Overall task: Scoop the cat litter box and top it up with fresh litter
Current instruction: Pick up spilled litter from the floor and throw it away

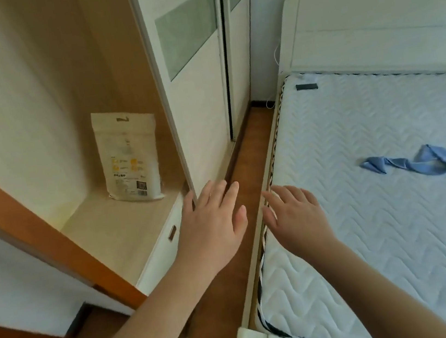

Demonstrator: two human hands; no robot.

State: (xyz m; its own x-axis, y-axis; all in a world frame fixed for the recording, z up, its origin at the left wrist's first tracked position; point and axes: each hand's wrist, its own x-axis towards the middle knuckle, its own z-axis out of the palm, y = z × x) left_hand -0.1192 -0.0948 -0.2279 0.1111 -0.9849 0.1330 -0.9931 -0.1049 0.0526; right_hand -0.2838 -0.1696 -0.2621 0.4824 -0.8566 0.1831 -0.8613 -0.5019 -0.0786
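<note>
Litter bag [128,156] stands upright on wardrobe shelf [115,229], left-center of frame. Left hand [212,222] and right hand [293,210] both spread, empty, lower center. Bag looks soft, probably heavy; grip top seam, support base.

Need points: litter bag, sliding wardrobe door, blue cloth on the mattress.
litter bag [128,156], head view, middle of its printed front panel.
sliding wardrobe door [202,114], head view, pale panel below the grey glass strip.
blue cloth [412,161], head view, middle of the twisted strip lying on the mattress.
</note>
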